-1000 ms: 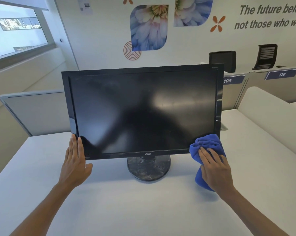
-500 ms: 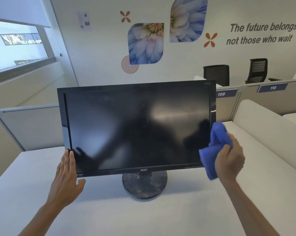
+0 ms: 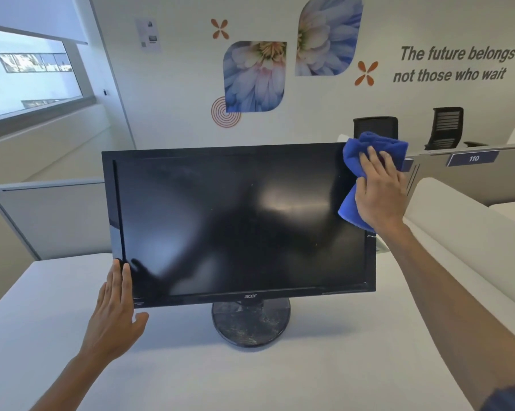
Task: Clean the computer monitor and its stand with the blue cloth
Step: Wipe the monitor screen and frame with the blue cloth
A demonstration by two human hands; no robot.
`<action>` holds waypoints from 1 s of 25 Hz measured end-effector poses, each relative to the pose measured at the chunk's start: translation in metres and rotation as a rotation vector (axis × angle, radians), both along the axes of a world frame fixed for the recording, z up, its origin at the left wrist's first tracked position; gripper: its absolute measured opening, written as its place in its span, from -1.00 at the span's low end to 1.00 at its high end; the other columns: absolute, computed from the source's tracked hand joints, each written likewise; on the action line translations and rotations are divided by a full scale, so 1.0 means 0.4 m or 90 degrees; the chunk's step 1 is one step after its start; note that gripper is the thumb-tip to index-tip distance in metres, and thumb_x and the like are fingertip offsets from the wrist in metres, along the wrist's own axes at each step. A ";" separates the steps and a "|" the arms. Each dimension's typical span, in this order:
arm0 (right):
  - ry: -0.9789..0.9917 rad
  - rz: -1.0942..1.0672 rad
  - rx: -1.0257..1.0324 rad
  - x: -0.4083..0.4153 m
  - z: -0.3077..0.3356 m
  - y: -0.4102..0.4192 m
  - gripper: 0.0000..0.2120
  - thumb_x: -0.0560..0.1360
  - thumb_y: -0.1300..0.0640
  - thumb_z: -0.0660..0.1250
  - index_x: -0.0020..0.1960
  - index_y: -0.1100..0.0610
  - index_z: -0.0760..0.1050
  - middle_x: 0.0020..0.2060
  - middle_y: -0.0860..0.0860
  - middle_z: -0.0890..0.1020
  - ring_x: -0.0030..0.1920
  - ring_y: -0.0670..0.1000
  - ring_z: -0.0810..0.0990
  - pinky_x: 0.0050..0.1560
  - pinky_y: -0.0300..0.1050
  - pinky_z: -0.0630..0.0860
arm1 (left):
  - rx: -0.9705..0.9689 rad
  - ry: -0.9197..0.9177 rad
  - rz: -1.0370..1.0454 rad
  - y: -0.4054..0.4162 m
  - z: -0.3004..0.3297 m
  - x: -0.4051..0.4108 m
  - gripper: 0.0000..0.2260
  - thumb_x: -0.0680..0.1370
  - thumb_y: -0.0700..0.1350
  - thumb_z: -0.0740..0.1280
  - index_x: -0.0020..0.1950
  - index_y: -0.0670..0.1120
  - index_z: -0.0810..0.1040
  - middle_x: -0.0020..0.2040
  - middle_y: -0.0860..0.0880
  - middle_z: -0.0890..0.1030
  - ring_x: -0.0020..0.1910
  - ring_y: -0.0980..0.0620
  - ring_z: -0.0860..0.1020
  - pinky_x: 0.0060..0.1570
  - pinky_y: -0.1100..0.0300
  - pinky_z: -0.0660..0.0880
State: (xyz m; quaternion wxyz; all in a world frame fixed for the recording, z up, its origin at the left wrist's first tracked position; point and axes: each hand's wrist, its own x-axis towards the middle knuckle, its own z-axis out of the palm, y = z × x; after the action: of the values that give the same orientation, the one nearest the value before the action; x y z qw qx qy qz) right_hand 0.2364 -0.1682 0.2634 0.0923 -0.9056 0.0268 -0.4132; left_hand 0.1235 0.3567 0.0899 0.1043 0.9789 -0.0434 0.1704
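While the monitor (image 3: 238, 223) stands upright on its round stand (image 3: 251, 324) in the middle of a white desk (image 3: 250, 378), the blue cloth (image 3: 368, 161) is bunched over its upper right corner. The right hand (image 3: 379, 191) presses the cloth against the frame there with fingers spread flat over the fabric; part of the cloth hangs below the palm. The left hand (image 3: 114, 315) rests flat, fingers straight and together, against the lower left edge of the monitor, gripping nothing. The stand's base looks dusty and scuffed. Behind the desk are grey dividers (image 3: 51, 215), two black chairs (image 3: 446, 126), and a wall with flower pictures (image 3: 254, 75).
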 end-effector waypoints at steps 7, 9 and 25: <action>0.039 0.009 -0.007 -0.114 -0.226 -0.014 -0.50 0.55 0.16 0.16 0.48 0.17 0.32 0.41 0.10 0.43 0.45 0.17 0.34 0.36 0.17 0.36 | 0.026 0.010 -0.005 0.003 -0.002 -0.001 -0.16 0.42 0.13 0.05 0.59 -0.20 -0.20 0.62 -0.13 -0.20 0.60 -0.11 -0.15 0.48 -0.19 0.12; 0.066 -0.001 0.002 -0.156 -0.276 -0.009 -0.50 0.54 0.11 0.09 0.46 0.19 0.36 0.38 0.11 0.47 0.42 0.17 0.37 0.33 0.15 0.40 | 0.032 0.013 -0.007 0.003 0.000 -0.003 -0.16 0.42 0.13 0.04 0.59 -0.20 -0.19 0.62 -0.14 -0.20 0.60 -0.11 -0.15 0.48 -0.19 0.12; -0.026 0.084 0.641 -0.283 -0.405 0.121 -0.52 0.55 0.06 0.01 0.41 0.05 0.41 0.28 0.06 0.55 0.27 0.10 0.53 0.29 -0.02 0.45 | 0.016 0.014 -0.003 0.015 0.006 -0.020 -0.13 0.42 0.05 0.17 0.60 -0.16 -0.20 0.62 -0.10 -0.17 0.60 -0.15 -0.08 0.49 -0.22 0.10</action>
State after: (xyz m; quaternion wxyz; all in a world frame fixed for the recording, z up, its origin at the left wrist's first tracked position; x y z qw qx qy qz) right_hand 0.1232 -0.1198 0.1014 0.5439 -0.7403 0.1633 -0.3597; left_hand 0.1155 0.3628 0.0922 0.0928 0.9818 -0.0468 0.1588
